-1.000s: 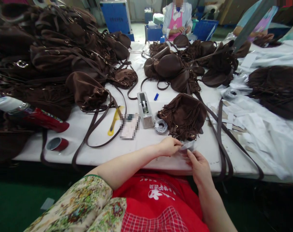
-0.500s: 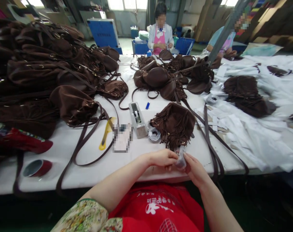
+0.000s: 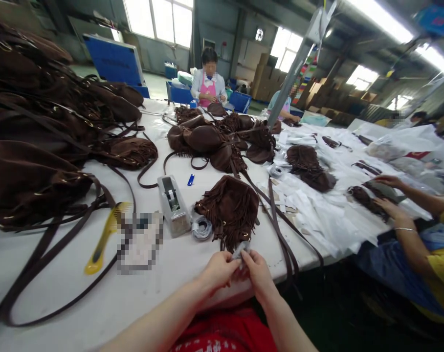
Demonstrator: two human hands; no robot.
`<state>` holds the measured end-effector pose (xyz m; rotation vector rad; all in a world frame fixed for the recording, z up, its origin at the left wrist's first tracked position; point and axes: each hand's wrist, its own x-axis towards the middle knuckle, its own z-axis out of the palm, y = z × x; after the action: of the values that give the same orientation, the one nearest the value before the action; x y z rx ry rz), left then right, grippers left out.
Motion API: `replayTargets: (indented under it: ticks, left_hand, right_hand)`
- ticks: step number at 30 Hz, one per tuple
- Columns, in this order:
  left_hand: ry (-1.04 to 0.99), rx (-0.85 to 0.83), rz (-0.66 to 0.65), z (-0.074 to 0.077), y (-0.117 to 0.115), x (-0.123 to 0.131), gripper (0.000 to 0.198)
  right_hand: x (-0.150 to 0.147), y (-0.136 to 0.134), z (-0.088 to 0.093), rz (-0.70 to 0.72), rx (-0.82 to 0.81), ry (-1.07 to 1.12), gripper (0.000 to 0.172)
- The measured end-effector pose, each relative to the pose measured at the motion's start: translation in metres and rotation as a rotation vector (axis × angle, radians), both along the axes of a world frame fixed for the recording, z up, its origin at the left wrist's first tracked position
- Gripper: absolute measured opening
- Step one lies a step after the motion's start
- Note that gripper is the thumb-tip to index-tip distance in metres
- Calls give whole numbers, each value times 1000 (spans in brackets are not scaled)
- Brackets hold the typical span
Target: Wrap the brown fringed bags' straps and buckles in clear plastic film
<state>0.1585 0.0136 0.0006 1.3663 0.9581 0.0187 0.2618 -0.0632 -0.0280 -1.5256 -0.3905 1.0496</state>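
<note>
Close to the table's front edge, my left hand [image 3: 221,269] and my right hand [image 3: 257,271] meet around a small greyish translucent piece of plastic wrap [image 3: 240,251]. Fingers and thumbs of both hands pinch it; what it contains, if anything, I cannot make out. Just beyond my fingertips lies a brown fringed bag [image 3: 231,205], its fringe toward me. Left of this bag are a coil of grey cord or tape [image 3: 201,228] and a tape dispenser [image 3: 173,205].
Brown bags [image 3: 34,117] are heaped at the left, with more [image 3: 207,137] mid-table. A yellow comb [image 3: 104,239] and loose straps lie at left. White plastic sheets [image 3: 317,215] cover the right side. A co-worker's hands [image 3: 392,208] handle a brown piece there; another person [image 3: 208,83] sits opposite.
My view has swung right and upward, bringing a co-worker in yellow into sight. My hands remain together, still pinching the plastic wrap, with the fingers now closer over it.
</note>
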Motion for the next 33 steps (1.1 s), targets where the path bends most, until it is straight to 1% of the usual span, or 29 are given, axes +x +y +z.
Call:
replayTargets:
  ticks: [2, 4, 6, 8, 10, 12, 13, 15, 16, 17, 19, 21, 22, 25, 27, 28, 31, 33]
  left_hand:
    - [-8, -49, 18, 1, 0, 0, 25]
    - [-32, -87, 26, 0, -2, 0, 26]
    - [-65, -76, 25, -2, -2, -1, 29]
    - [-75, -29, 29, -7, -1, -3, 29]
    - [-80, 49, 43, -11, 3, -5, 26]
    - [-114, 145, 55, -16, 9, -8, 21]
    - [-141, 179, 58, -18, 11, -9, 19]
    - [-207, 185, 42, -22, 17, -13, 18]
    - [-240, 159, 26, -23, 19, -14, 20]
    - [-274, 126, 7, -24, 21, -16, 21]
    - [-343, 64, -24, -24, 24, -20, 25]
    - [-392, 23, -35, -22, 26, -23, 29]
    - [-403, 5, -40, -21, 26, -25, 30]
    - [-381, -42, -62, -17, 26, -28, 33]
    - [-363, -59, -81, -15, 26, -29, 33]
    - [-360, -62, -89, -14, 27, -29, 33]
    - [-346, -55, -102, -14, 27, -28, 32]
    - [-336, -45, -103, -13, 27, -27, 31]
  right_hand:
    - [0, 0, 1, -17, -4, -66, 48]
    - [-2, 0, 2, -52, 11, -116, 48]
    - [-4, 0, 2, -62, 11, -151, 47]
    - [-5, -1, 1, -19, -11, -176, 48]
    - [3, -3, 2, 57, -57, -220, 48]
    - [24, -5, 6, 120, -108, -334, 48]
    - [40, -6, 10, 133, -135, -430, 47]
    - [81, -4, 21, 115, -190, -714, 45]
    - [105, -1, 28, 77, -258, -885, 43]
    - [130, 3, 34, 29, -368, -1062, 42]
    - [176, 17, 43, -19, -461, -1169, 38]
    - [213, 35, 49, 1, -520, -1255, 37]
    - [227, 44, 50, 34, -541, -1296, 36]
    - [254, 69, 48, 182, -599, -1405, 39]
    - [262, 82, 45, 289, -644, -1456, 43]
    - [264, 87, 43, 335, -670, -1478, 42]
    - [269, 92, 42, 429, -756, -1542, 33]
    - [271, 88, 45, 468, -808, -1584, 31]
